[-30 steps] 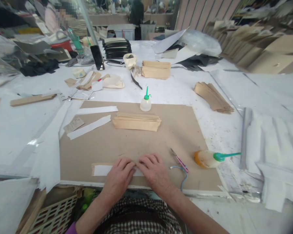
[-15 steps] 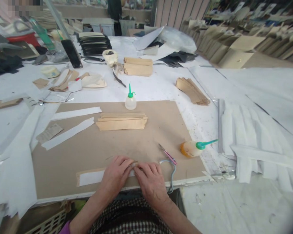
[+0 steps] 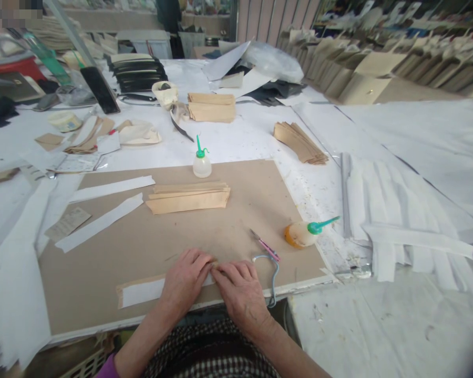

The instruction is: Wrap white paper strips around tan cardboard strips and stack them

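A tan strip [image 3: 120, 297] lies along the board's near edge with a white strip [image 3: 142, 293] on top of it. My left hand [image 3: 186, 279] and my right hand [image 3: 241, 290] meet at the strip's far edge. Both have fingers and thumbs bent and pressed together on it, fingertips nearly touching. Their knuckles hide most of the pinched spot. Right of my right hand lie pink-handled thread snips [image 3: 268, 249] with a blue cord [image 3: 276, 275]. A stack of tan strips [image 3: 189, 200] sits farther back on the brown board [image 3: 102, 278].
A clear squeeze bottle [image 3: 202, 165] with a green nozzle stands behind the stack. Another bottle [image 3: 299, 234], holding amber liquid, lies tilted at the right. White strips [image 3: 413, 210] are piled farther right. Loose white strips [image 3: 102, 223] rest at the left. A phone [image 3: 100, 90] leans on a pole.
The camera view has shifted slightly, so the table's things appear farther left. My hands stay together on the tan strip, with barely any finger movement.
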`<state>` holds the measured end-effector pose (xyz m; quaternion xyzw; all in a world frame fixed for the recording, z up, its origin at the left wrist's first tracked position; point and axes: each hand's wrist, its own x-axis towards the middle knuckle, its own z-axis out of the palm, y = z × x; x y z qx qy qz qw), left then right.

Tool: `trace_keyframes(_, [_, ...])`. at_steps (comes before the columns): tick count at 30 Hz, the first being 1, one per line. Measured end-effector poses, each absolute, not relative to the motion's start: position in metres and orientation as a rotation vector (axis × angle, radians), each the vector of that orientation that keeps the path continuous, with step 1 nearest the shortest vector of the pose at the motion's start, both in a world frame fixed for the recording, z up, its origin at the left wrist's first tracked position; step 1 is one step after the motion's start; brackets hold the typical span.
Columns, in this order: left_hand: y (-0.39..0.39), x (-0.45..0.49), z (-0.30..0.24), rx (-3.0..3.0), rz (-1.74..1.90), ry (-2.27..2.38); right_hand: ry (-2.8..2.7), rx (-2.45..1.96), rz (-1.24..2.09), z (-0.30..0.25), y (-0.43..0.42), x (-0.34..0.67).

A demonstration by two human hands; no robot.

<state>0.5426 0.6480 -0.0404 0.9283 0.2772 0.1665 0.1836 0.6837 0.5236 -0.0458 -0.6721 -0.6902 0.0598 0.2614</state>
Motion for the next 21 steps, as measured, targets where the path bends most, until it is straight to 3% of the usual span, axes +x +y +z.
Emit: trace_keyframes(21, [0.6470, 0.5376, -0.0461, 2.694, 0.571, 0.607, -1.796, -1.787, 0.136, -0.0471, 0.5219, 0.6817])
